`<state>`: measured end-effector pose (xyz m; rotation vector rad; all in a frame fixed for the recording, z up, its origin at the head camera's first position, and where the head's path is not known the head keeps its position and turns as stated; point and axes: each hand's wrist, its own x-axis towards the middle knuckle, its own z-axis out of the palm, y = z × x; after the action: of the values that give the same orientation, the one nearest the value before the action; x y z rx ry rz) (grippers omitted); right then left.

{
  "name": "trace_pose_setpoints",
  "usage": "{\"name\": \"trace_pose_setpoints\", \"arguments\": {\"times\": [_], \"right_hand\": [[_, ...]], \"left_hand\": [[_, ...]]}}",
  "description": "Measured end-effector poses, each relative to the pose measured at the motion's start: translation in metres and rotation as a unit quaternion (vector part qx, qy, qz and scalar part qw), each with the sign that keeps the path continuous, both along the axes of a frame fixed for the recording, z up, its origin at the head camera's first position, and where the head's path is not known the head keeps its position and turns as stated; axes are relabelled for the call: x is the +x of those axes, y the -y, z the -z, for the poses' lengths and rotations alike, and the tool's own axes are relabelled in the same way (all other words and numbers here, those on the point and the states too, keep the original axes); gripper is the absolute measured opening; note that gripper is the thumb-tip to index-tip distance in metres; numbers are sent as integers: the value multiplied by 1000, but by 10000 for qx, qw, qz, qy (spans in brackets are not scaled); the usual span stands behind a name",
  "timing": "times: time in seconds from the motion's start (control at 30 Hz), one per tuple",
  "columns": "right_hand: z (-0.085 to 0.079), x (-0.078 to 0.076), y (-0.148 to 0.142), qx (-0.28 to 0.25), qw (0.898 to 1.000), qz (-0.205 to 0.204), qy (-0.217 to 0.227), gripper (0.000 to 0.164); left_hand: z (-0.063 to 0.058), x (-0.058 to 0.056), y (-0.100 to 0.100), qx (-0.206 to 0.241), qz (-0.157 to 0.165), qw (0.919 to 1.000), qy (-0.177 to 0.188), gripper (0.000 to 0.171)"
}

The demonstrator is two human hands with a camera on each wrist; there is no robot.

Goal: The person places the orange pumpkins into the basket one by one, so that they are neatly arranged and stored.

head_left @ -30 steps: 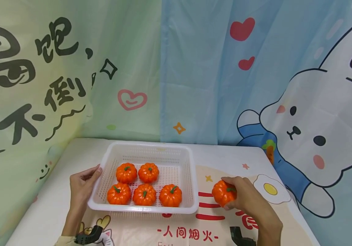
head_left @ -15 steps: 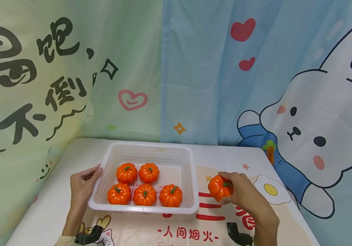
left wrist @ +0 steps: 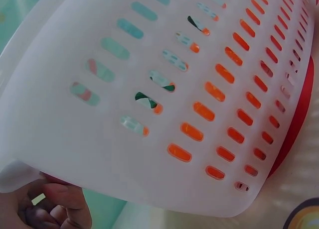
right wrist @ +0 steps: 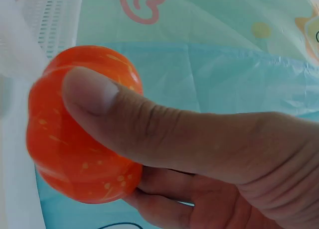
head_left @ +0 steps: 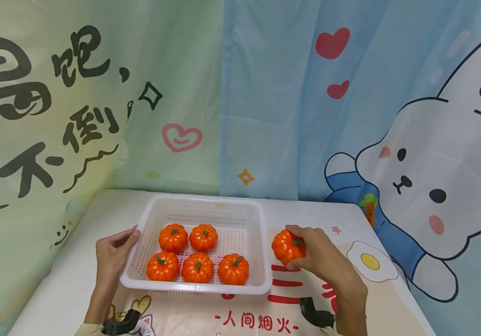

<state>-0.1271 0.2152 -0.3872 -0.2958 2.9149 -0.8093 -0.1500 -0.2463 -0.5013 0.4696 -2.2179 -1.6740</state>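
Note:
A small orange pumpkin [head_left: 286,247] with a green stem is gripped between the thumb and fingers of my right hand [head_left: 322,254], just right of the basket. In the right wrist view the thumb lies across this pumpkin [right wrist: 79,154]. The white plastic basket [head_left: 255,233] has slotted walls and holds several more pumpkins [head_left: 197,267], two of them in the back row. At its left end my left hand [head_left: 114,249] pinches the rim. The left wrist view shows the basket wall [left wrist: 99,149] close up, with curled fingers [left wrist: 70,204] under the rim.
A white table [head_left: 97,219] carries a printed mat [head_left: 257,310] with red lettering and a fried egg picture [head_left: 368,261]. Behind it hangs a cartoon curtain [head_left: 261,116] with a rabbit. Black wrist mounts [head_left: 316,315] sit on both forearms.
My right hand has moved left and slightly away from me with the pumpkin, coming nearer the basket's right rim. The left hand and the basket have stayed in place.

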Motion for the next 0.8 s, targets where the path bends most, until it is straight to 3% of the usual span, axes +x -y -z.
{"name": "trace_pose_setpoints", "arguments": {"times": [0.17, 0.53, 0.8], "right_hand": [[0, -2, 8, -46, 9998, -78, -167, 82], [2, -20, 28, -141, 9975, -542, -421, 77], [6, -29, 45, -161, 9969, -675, -374, 74]], "left_hand": [[0, 2, -1, 1, 44, 10000, 19, 37], [0, 1, 0, 32, -1, 10000, -47, 36], [1, 0, 0, 84, 21, 9999, -137, 36]]}}
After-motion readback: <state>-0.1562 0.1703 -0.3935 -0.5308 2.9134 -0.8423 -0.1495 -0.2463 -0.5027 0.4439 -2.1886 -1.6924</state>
